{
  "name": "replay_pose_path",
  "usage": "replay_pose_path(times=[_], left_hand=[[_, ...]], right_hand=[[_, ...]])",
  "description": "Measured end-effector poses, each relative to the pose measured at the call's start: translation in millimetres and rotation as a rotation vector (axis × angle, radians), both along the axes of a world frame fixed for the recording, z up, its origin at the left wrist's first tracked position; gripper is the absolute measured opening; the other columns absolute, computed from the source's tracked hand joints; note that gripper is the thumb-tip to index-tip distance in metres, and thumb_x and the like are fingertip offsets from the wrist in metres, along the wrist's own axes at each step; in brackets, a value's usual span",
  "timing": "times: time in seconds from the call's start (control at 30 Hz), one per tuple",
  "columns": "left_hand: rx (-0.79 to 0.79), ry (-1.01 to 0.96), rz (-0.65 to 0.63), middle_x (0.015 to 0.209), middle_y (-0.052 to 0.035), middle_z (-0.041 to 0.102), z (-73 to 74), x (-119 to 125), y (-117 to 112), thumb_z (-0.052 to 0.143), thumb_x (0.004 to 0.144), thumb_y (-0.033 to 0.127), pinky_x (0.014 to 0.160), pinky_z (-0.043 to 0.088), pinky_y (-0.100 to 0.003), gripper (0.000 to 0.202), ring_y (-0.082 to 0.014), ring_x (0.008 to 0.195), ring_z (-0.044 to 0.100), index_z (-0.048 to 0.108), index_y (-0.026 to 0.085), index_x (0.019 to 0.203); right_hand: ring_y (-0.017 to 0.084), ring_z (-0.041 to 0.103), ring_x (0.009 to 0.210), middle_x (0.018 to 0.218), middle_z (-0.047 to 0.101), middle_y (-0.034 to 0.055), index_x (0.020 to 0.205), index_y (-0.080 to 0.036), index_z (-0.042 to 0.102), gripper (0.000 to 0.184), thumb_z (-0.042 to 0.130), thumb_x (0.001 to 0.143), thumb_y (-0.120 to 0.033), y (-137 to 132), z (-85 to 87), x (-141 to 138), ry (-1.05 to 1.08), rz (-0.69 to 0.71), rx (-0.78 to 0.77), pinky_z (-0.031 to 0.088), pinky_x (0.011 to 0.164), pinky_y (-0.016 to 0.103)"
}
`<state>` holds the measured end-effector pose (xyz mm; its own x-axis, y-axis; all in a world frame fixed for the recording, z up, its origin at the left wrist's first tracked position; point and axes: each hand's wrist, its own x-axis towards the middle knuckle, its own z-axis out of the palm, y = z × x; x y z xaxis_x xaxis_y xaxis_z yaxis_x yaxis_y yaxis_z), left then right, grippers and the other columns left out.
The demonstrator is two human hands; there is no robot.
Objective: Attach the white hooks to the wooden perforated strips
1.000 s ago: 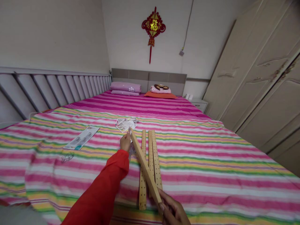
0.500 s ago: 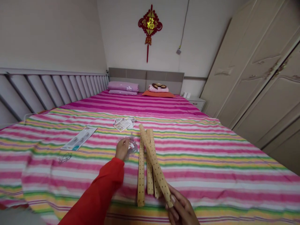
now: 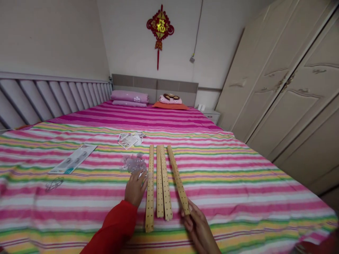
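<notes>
On the striped bedspread, right hand grip clamps a wooden slat; left hand lies open.

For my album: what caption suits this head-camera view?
Left hand beside perforated wooden slats on a striped bedspread; right hand at the outermost slat's end.

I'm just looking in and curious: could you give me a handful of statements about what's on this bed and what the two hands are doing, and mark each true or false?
1. Four wooden strips with rows of holes lie on the striped bedspread. True.
2. The right hand touches the near end of the rightmost strip. True.
3. The left hand holds a hammer. False: it rests beside the leftmost strip, near a clear plastic bag.
4. The strips stand upright. False: they lie flat.
5. A red ornament hangs on the wall. True.
</notes>
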<state>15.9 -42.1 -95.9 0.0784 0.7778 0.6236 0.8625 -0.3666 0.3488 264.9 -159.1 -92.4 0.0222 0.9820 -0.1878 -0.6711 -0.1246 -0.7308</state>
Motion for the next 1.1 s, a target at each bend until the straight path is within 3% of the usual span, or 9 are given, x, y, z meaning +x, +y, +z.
replay_pose_path(times=[0.23,0.37,0.57,0.83,1.1], left_hand=[[0.125,0.079,0.103,0.129,-0.0073,0.06,-5.5,-0.5,-14.4,0.045,0.088,0.028,0.097,0.032,-0.048,0.035,-0.0309,0.123,0.046,0.063,0.03,0.118],[0.189,0.007,0.096,0.123,-0.008,0.062,-16.4,-3.9,-15.3,0.046,0.088,0.026,0.098,0.032,-0.044,0.033,-0.0278,0.118,0.05,0.065,0.03,0.114],[0.171,-0.208,0.258,0.125,-0.0138,0.056,-19.6,-5.5,-12.3,0.039,0.091,0.032,0.097,0.034,-0.043,0.04,-0.0272,0.117,0.048,0.056,0.021,0.125],[0.155,-0.217,0.304,0.124,-0.0138,0.054,-19.3,-2.9,-9.4,0.039,0.091,0.036,0.098,0.034,-0.043,0.041,-0.0264,0.115,0.047,0.056,0.018,0.124],[0.128,-0.176,0.348,0.126,-0.0129,0.053,-20.4,1.1,-6.6,0.041,0.09,0.036,0.098,0.033,-0.045,0.043,-0.0272,0.115,0.047,0.052,0.02,0.129]], right_hand=[[0.003,0.029,0.044,0.066,0.06,-0.0003,0.09,-0.013,0.066,0.025,0.075,0.072,-0.029,11.5,-4.9,-12.9,0.044,0.079,0.04,0.027,0.042,0.016],[0.003,0.035,0.038,0.069,0.064,0.0016,0.101,-0.013,0.063,0.04,0.071,0.075,-0.042,12.3,-9.6,-18.8,-0.081,0.041,0.017,0.033,0.039,0.018],[0.006,0.039,0.032,0.05,0.06,-0.0027,0.126,-0.01,0.052,0.071,0.072,0.072,-0.05,14.4,-24.8,-17.8,-0.251,0.013,-0.015,0.032,0.032,0.017],[0.005,0.037,0.028,0.047,0.059,-0.0038,0.136,-0.01,0.044,0.078,0.07,0.073,-0.05,21.2,-36.9,-13.3,-0.213,0.058,0.005,0.031,0.029,0.016],[0.007,0.04,0.026,0.047,0.059,-0.0032,0.138,-0.011,0.042,0.083,0.07,0.072,-0.052,24.5,-35.7,-13.1,-0.23,0.079,0.015,0.033,0.028,0.017]])
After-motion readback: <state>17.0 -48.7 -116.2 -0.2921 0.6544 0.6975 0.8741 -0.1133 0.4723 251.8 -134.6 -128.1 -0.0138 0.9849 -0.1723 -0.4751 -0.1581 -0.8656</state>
